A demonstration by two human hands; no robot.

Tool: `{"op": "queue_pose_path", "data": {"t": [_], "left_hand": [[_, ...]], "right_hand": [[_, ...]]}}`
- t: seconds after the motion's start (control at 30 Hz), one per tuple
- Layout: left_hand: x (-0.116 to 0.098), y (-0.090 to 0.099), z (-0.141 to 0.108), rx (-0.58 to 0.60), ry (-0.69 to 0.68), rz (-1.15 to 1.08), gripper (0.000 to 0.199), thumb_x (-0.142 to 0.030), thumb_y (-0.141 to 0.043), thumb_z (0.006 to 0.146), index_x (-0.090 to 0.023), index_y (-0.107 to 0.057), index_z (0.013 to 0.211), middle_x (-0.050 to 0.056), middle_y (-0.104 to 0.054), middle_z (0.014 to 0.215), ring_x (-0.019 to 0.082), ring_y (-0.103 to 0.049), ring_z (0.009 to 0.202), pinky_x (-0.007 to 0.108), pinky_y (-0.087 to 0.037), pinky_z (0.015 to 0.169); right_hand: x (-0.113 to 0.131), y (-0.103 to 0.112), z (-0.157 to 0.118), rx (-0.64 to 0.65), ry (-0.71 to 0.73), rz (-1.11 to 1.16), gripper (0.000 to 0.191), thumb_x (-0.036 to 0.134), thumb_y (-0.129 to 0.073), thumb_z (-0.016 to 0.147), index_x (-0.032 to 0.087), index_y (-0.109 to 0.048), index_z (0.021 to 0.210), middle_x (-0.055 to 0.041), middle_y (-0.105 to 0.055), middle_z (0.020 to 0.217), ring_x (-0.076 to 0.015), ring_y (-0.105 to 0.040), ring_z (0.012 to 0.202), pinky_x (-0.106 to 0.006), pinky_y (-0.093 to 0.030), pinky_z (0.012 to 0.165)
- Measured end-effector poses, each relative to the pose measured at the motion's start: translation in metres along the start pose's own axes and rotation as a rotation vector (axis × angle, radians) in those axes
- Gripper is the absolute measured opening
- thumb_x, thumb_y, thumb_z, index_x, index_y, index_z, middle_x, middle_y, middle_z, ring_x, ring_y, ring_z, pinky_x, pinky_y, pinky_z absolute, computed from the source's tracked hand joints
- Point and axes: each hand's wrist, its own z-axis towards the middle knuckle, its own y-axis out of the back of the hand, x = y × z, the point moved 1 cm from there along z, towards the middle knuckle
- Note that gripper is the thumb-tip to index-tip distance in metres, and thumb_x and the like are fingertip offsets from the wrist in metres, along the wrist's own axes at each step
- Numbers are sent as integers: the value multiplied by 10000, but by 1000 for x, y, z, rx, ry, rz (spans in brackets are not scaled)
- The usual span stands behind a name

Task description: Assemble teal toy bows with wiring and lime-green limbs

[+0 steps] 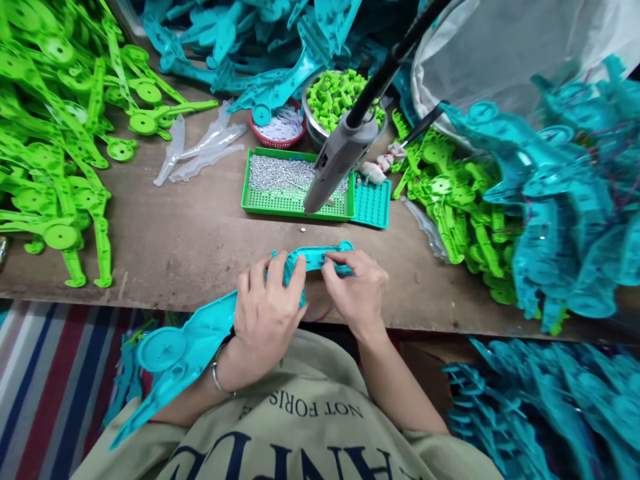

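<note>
A long teal plastic shell (pixel 197 333) lies slantwise across the bench edge, its wide end over my left forearm and its narrow end on the bench. My left hand (pixel 270 310) is closed over its middle, fingers curled on the far side. At the narrow end, my right hand (pixel 356 287) pinches thumb and forefinger together against the shell's inner face. Whatever sits between those fingertips is too small to make out. A thin dark wire shows below the shell, between my hands. Just beyond, a grey electric screwdriver (pixel 340 160) hangs tip down over a green tray (pixel 295 203) of small metal screws.
Lime green plastic parts (pixel 55 153) are heaped at left, more teal shells (pixel 560 200) at right and at the back. Behind the tray stand a red basket (pixel 280 141) of white pieces and a metal bowl (pixel 316 127) of green pieces. A teal tray (pixel 373 203) adjoins the green one.
</note>
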Motion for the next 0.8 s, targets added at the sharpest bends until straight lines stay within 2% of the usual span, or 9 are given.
{"op": "queue_pose_path", "data": {"t": [0.07, 0.2, 0.27, 0.37, 0.5, 0.7, 0.8], "left_hand": [[2, -1, -1, -6, 2, -13, 630, -232, -803, 825, -194, -609, 1423, 170, -649, 1366, 355, -609, 1149, 455, -485, 859], [5, -4, -2, -34, -3, -6, 589, -222, -805, 820, -184, -638, 1384, 175, -654, 1355, 355, -607, 1150, 449, -480, 847], [6, -5, -3, -39, -8, 7, 584, -237, -810, 818, -181, -644, 1376, 175, -656, 1349, 353, -608, 1136, 449, -479, 841], [6, -6, -3, -24, 0, 19, 595, -255, -821, 806, -195, -648, 1372, 162, -659, 1349, 347, -608, 1105, 449, -480, 830], [6, -7, -4, 1, 12, -3, 604, -255, -825, 795, -197, -647, 1369, 158, -653, 1358, 350, -603, 1087, 460, -479, 824], [7, -8, -6, 44, 24, -46, 599, -233, -784, 814, -227, -623, 1391, 163, -637, 1377, 366, -592, 1129, 486, -481, 858], [6, -7, -7, 46, 16, -49, 583, -234, -769, 826, -228, -623, 1390, 163, -637, 1377, 365, -589, 1131, 486, -481, 861]], "right_hand": [[0, -1, -1, 4, 16, 2, 172, 258, -645, 843, 242, -811, 797, -53, -803, 807, -235, -765, 790, -412, -611, 827], [-4, -4, 0, 36, -133, 212, 132, 246, -675, 826, 251, -797, 777, -17, -803, 796, -202, -763, 777, -385, -617, 871], [-5, -4, 0, 68, -153, 249, 131, 255, -677, 836, 253, -800, 790, -16, -806, 812, -202, -764, 802, -388, -614, 892], [-5, -1, -4, 107, -24, 141, 194, 241, -627, 876, 253, -820, 878, -41, -812, 889, -218, -751, 863, -410, -600, 898], [-3, 1, -11, 90, 129, -46, 268, 206, -565, 916, 236, -828, 957, -79, -797, 920, -239, -704, 850, -427, -577, 827], [-2, 1, -7, 98, 76, -18, 190, 253, -618, 921, 250, -799, 863, -65, -793, 874, -242, -709, 840, -427, -558, 851], [-3, -1, -5, 85, 86, -74, 196, 240, -612, 908, 244, -787, 821, -67, -773, 834, -241, -673, 804, -414, -536, 819]]}}
